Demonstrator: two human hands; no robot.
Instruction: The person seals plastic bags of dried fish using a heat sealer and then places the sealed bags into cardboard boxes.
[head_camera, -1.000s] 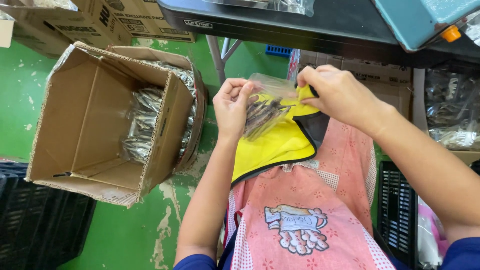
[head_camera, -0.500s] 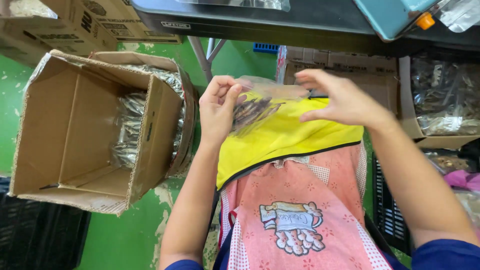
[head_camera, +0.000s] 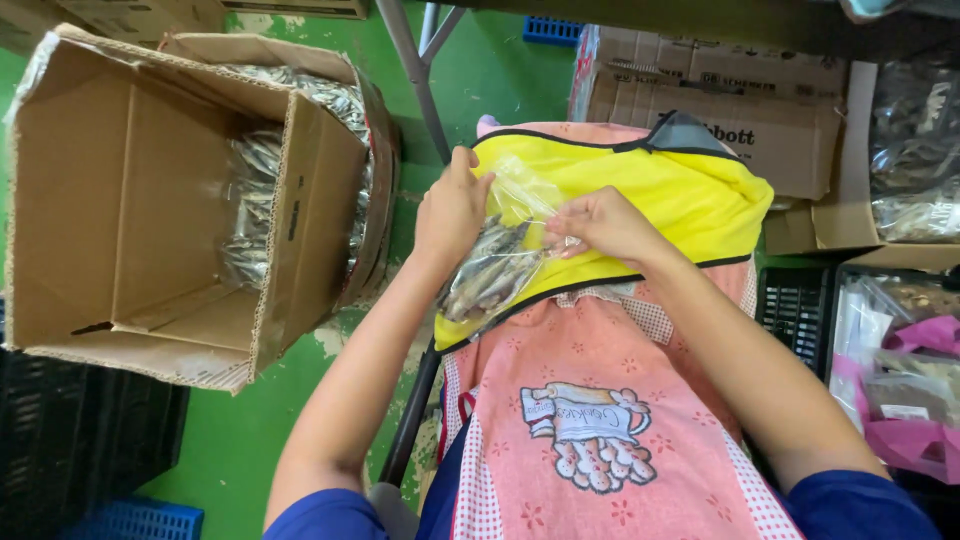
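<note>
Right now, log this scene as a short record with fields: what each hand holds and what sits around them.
left hand: left hand grips the left side of a clear plastic bag of small dried fish
right hand: right hand pinches the bag's upper right edge
under the bag: yellow cloth over a pink apron on the lap
to the left: open cardboard box tipped on its side on the green floor, more bagged fish inside
to the right: black crate, further packets

Open cardboard box (head_camera: 150, 200) blocks the left of the frame, a metal leg (head_camera: 415, 80) rises upper centre; green floor (head_camera: 250, 440) lies open lower left.
</note>
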